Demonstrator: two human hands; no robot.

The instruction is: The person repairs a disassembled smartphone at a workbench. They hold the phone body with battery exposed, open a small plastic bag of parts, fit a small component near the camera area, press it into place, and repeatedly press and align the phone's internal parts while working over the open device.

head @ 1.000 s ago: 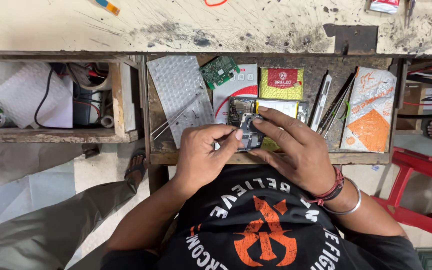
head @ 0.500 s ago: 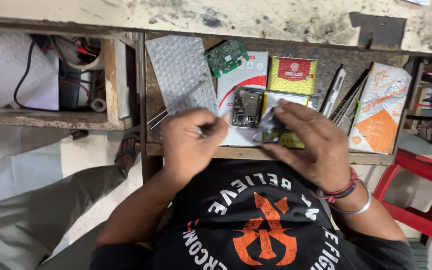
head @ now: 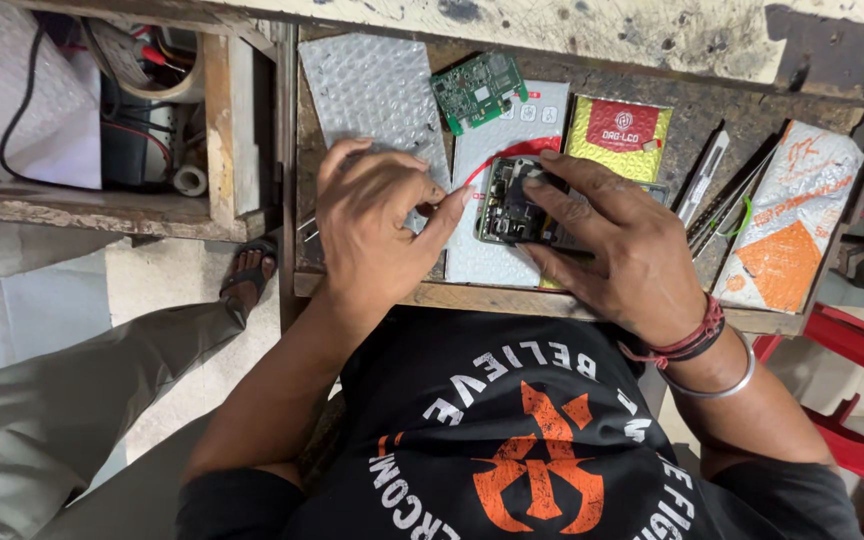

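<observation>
My right hand, with a red thread band and a metal bangle at the wrist, is shut on an opened phone body with its insides showing, pressed down onto a white card in a wooden drawer. My left hand lies just left of the phone over a bubble-wrap sheet. Its thumb and forefinger are pinched together at the phone's left edge, and whatever is between them is hidden. A green circuit board lies behind the phone.
A yellow and red packet, thin metal tools and a white and orange pouch fill the drawer's right side. A side shelf holds wires and a tape roll. A red plastic stool stands at the right.
My hands have drawn slightly apart, so more of the opened phone shows. My left hand has shifted left with its fingers pinched; my right hand keeps hold of the phone.
</observation>
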